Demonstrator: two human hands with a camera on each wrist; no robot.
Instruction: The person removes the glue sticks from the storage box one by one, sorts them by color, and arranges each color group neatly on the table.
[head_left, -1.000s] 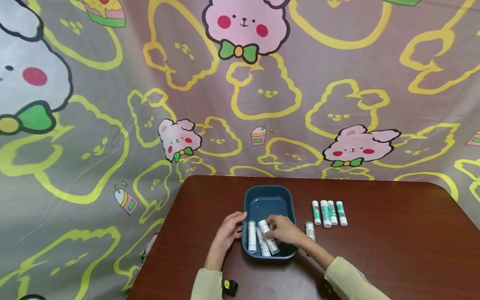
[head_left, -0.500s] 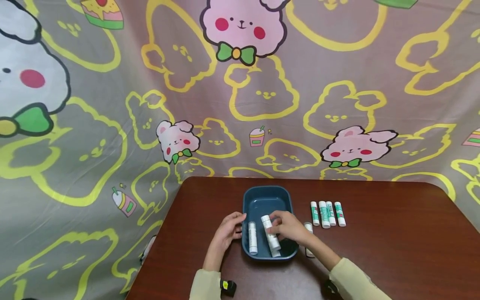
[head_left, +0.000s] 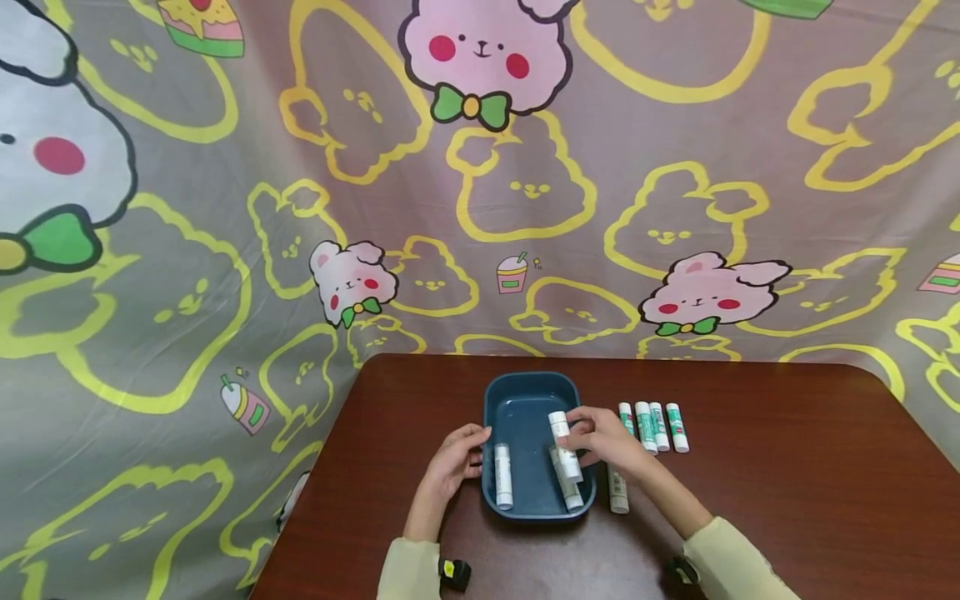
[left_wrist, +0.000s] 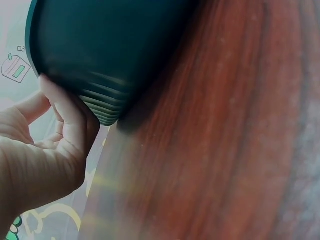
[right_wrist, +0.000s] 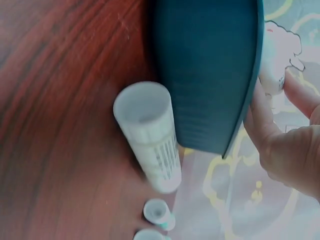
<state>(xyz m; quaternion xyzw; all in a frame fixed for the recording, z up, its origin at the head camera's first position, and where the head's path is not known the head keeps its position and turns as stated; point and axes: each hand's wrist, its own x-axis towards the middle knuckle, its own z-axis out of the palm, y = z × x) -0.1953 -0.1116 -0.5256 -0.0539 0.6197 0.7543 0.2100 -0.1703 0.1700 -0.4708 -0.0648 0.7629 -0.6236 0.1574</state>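
1. Evidently, the right hand (head_left: 609, 437) is closed in a pinch; thumb and fingers grip the held tube (head_left: 564, 448) partway along its length; this tube is tilted and sits over the right part of the tray (head_left: 534, 390), near the right rim.
2. The left hand (head_left: 453, 457) is partly closed; its bent fingers hold the tray at its left rim; the finer contact under the rim is not clear in the left wrist view.
3. Inside the tray, two tubes are seen; the left tube (head_left: 503, 477) lies lengthwise along the left wall; the slanted tube (head_left: 572, 490) lies on the right side, partly covered by the held tube; whether those two touch cannot be told.
4. On the tabletop (head_left: 787, 500), the outside tube (head_left: 618, 493) lies just beside the tray's right side, its far end hidden by the right hand; four green tubes (head_left: 678, 428) lie beyond it in a loose row, the leftmost partly masked.
5. Progress, in my judgement: part done; five tubes are out on the tabletop and look dealt with; the held tube appears to be the one in process; the two in the tray look to be the remainder.
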